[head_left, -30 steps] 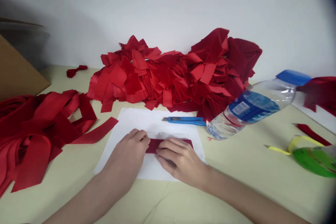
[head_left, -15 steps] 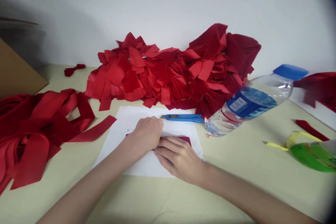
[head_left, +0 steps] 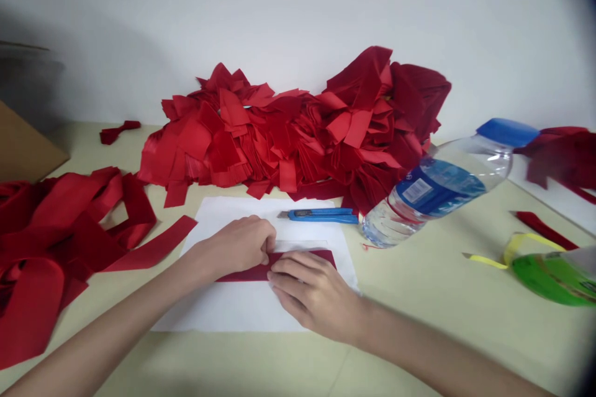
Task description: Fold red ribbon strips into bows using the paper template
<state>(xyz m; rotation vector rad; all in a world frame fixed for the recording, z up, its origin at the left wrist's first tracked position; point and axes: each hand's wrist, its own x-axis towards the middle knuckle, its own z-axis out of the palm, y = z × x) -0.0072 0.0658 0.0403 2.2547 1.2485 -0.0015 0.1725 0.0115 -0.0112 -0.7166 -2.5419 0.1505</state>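
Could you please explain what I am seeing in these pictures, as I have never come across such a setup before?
There is no machine here: a person works with two bare hands, and the one camera, worn on the head, looks forward and down. The left hand has curled fingers at a dark red strip; the right hand lies over the same strip. Whether either actually grips it is hidden. The strip lies on white paper on a pale table. Beyond the hands is a blue cutter, its blade showing. Behind it is a heap of red pieces, with longer red ribbons to the left and a blue-capped bottle to the right.
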